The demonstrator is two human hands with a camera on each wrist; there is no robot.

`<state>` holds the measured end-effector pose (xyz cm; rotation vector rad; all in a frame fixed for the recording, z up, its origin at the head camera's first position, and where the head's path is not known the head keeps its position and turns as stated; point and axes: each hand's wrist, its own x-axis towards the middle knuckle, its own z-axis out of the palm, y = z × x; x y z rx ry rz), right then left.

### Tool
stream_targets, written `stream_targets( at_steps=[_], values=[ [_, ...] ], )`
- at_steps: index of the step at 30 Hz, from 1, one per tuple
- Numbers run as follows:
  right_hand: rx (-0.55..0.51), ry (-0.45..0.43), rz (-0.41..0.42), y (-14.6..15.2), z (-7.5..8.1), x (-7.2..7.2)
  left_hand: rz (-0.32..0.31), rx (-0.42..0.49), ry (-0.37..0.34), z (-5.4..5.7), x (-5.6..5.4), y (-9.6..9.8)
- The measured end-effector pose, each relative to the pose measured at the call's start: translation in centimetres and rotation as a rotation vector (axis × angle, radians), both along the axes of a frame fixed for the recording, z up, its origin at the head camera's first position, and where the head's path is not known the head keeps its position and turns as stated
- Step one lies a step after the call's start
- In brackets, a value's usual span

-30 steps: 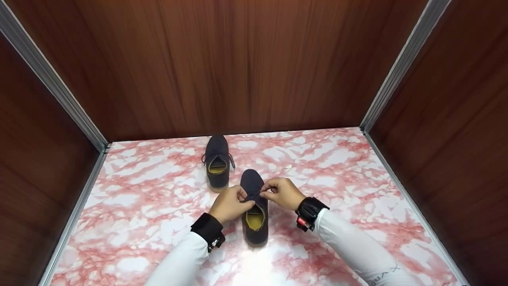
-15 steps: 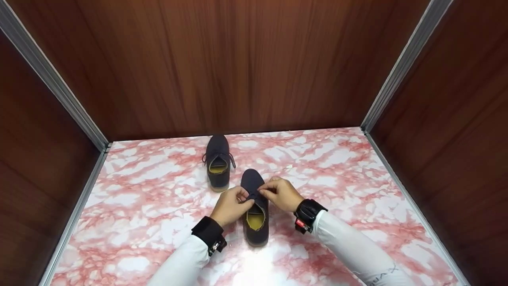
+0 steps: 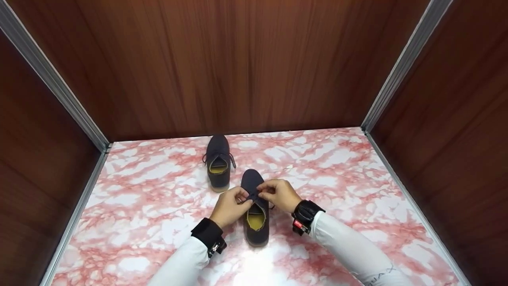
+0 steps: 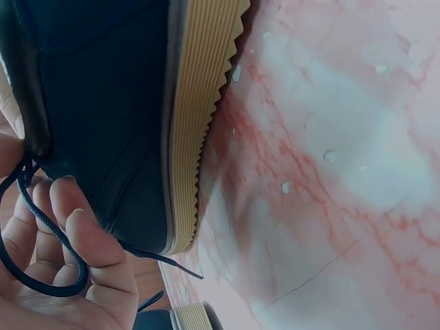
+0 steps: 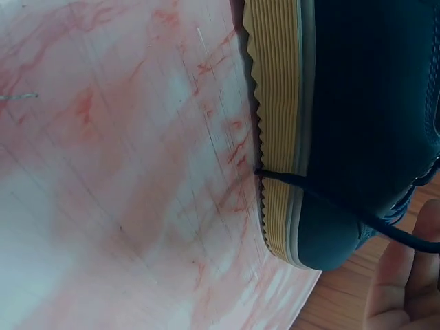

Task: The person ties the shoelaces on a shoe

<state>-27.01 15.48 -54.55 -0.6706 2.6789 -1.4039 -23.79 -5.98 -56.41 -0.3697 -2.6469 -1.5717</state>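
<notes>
A dark navy lace-up shoe (image 3: pixel 256 234) with a yellow insole stands toe away from me, between my hands. My left hand (image 3: pixel 230 205) pinches its shoelace over the tongue; in the left wrist view a loop of the lace (image 4: pixel 51 289) hangs across the curled fingers. From the other side my right hand (image 3: pixel 281 194) pinches the lace at the same spot. A free lace end (image 5: pixel 330 198) drops from the right hand past the ribbed tan sole (image 5: pixel 275 103) in the right wrist view. The knot itself is largely hidden by fingers.
A matching shoe (image 3: pixel 218 159) stands further back on the left, its lace ends hanging at both sides. Pink-and-white marbled surface (image 3: pixel 337 174) lies beneath both shoes. Brown wood-look panels (image 3: pixel 238 71) with grey metal corner strips enclose the back and sides.
My right hand has shifted slightly left, closer to the left hand. A lace end now shows beside the shoe beneath it. The left hand and both shoes have hardly moved.
</notes>
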Motion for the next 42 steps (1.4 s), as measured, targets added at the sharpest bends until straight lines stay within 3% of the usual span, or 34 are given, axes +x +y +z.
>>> stream_targets(
  at_steps=[10,21,35,42],
  values=[
    [0.024,-0.069,0.035,-0.4,0.2,-0.4,0.000,0.012,0.008,-0.2,0.0,0.0],
    [0.065,-0.186,0.149,-0.4,0.7,-1.0,-0.009,0.041,0.005,-0.2,0.0,0.1],
    [0.039,-0.254,0.050,-0.6,0.9,-1.0,0.003,0.060,0.018,-0.3,0.2,0.2],
    [0.057,-0.162,0.041,-0.4,0.1,-0.7,-0.023,0.067,0.023,-0.7,0.5,-0.2]
  ],
)
